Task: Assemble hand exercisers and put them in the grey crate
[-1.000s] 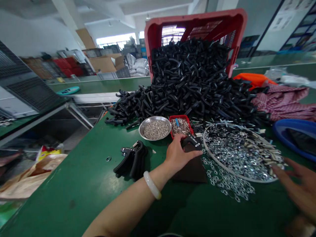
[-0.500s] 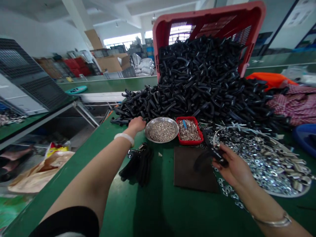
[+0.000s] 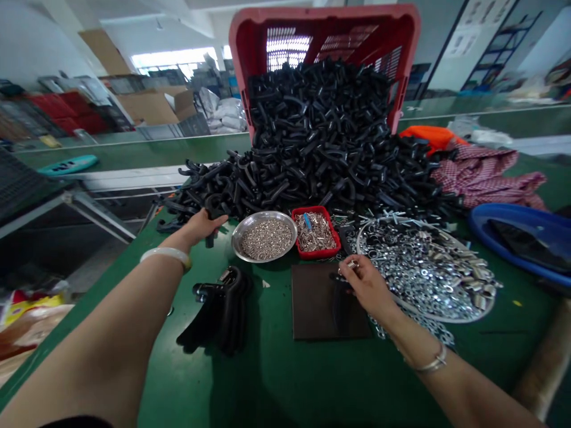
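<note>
My left hand [image 3: 201,228] is closed on a black curved handle [image 3: 210,240] at the left edge of the heap, beside the metal dish of small rivets [image 3: 263,238]. My right hand [image 3: 366,284] is closed on another black handle [image 3: 341,303], held over the dark brown square plate [image 3: 314,303]. A small shiny coiled piece [image 3: 352,265] shows at its fingertips; the fingers partly hide it. Several black handles with metal fittings [image 3: 218,315] lie stacked together on the green table, in front of my left hand.
A tipped red crate [image 3: 325,12] spills a large heap of black handles [image 3: 307,154] across the back. A red tray of pins [image 3: 314,232] stands mid-table. Right of it spreads a round tray of washers and metal pieces [image 3: 428,273]. A blue basin [image 3: 482,220] sits far right.
My view has swung right. My left hand now has a black handle in it, away from the heap's edge. My right hand has brought its handle over the brown plate.
</note>
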Demonstrator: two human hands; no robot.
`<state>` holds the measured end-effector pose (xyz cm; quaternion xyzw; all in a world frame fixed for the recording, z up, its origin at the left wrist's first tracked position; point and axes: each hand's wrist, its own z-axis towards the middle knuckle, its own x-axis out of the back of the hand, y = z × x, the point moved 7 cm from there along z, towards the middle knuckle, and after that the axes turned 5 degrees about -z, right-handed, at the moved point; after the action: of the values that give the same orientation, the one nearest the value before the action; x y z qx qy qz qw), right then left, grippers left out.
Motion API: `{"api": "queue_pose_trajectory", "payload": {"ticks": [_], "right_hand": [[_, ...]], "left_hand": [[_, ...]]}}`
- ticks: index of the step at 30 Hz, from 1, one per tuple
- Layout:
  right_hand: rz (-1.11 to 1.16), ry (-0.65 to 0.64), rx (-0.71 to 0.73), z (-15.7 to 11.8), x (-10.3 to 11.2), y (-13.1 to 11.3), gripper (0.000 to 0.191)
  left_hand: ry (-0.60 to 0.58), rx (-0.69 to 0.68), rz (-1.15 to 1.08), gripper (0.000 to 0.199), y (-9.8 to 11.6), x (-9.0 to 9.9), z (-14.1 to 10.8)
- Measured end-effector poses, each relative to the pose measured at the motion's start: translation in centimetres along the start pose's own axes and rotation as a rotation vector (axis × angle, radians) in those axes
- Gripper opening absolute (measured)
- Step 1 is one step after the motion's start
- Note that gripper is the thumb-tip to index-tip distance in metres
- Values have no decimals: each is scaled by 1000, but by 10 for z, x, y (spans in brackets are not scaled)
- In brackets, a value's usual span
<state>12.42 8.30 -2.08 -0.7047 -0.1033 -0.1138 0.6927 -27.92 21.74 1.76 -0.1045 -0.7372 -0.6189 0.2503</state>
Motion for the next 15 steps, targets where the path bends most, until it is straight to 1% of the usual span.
{"api": "queue_pose_trajectory", "payload": {"ticks": [1,2,3,5,7,8,9,10,11,13,15], "right_hand": [[19,-6,26,2,-2,-5,30],[40,-13,49,3,-4,-11,30],[63,-17,69,4,-6,-18,29],[95,2,113,4,-6,-34,27],[116,61,187,2,-3,-53,27],[120,93,231,-1,0,-62,28],[115,120,270,-3,3,-70,28],[99,143,301,-6,6,-76,28],[74,163,322,-9,8,-81,28],[11,209,337,-16,13,-84,26],[-20,259,334,-22,18,-82,24]], "left_hand": [[-6,-56,-76,33,15,1,-10],[-38,-81,-150,35,30,-4,-22],[-57,-74,-219,36,44,-13,-36],[-129,-42,-299,39,71,-44,-71],[-212,8,-358,38,91,-88,-111],[-271,27,-403,39,98,-112,-131],[-353,50,-441,41,103,-136,-150],[-403,60,-487,43,107,-156,-166],[-432,70,-534,45,109,-172,-180],[-393,57,-613,47,110,-188,-195],[-331,18,-647,48,110,-193,-201]]}}
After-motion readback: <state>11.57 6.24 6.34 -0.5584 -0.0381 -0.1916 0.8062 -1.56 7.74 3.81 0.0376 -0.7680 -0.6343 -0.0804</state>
